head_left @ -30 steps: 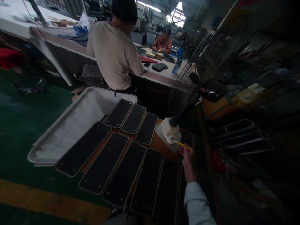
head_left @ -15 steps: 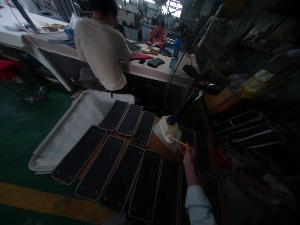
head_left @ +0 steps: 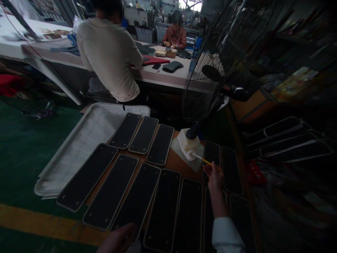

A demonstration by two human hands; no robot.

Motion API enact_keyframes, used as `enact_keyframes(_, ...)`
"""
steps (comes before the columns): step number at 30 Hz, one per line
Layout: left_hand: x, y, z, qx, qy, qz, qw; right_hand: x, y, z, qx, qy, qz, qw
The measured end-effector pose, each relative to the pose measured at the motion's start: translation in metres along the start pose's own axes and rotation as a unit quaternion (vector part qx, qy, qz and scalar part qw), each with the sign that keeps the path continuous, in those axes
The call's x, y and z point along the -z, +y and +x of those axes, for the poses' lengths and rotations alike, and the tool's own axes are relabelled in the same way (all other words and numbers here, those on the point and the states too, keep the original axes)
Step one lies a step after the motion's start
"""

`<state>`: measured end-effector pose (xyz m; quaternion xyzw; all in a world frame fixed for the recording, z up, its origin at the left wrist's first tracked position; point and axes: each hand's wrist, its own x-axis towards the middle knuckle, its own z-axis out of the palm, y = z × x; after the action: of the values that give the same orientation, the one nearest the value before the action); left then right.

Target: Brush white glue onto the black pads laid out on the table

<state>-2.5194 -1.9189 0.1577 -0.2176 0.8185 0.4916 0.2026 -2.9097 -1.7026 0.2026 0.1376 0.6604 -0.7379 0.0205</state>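
Observation:
My right hand [head_left: 216,178] is closed round a thin yellow-handled brush [head_left: 206,161]. The brush's pale tip is at the mouth of a white plastic container [head_left: 187,140], which stands on a light sheet [head_left: 179,149]. At the bottom edge my left hand [head_left: 119,239] shows dark and blurred over the near end of a black panel [head_left: 138,196]; its fingers are not clear. Several such long black panels with rounded corners, pale edges and small dots near the corners lie in rows on a brown board [head_left: 171,160].
A large white tray [head_left: 86,140] lies at the left. Behind the container stands a black fan [head_left: 200,88]. Beyond it, one person [head_left: 107,59] stands at a long worktable [head_left: 179,75] and another person [head_left: 175,35] sits there. More panels [head_left: 284,140] stack at the right.
My left hand has come into view at the bottom. My right hand has shifted slightly right and down in the picture, still holding the brush at the container. The view has moved a little.

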Motion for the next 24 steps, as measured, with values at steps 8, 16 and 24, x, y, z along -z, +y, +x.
enact_keyframes(8, 0.011, -0.011, 0.024, -0.07, 0.022, 0.047, 0.996, 0.015, 0.003, -0.001, 0.075, 0.008, -0.046, 0.996)
enact_keyframes(16, 0.056, 0.03, 0.071, -0.157, 0.078, 0.116, 0.978, -0.007, 0.017, -0.018, 0.171, -0.034, -0.146, 0.974)
enact_keyframes(24, 0.101, 0.04, 0.153, -0.255, 0.17, 0.206, 0.929, 0.007, 0.014, -0.06, 0.132, 0.046, -0.141, 0.98)
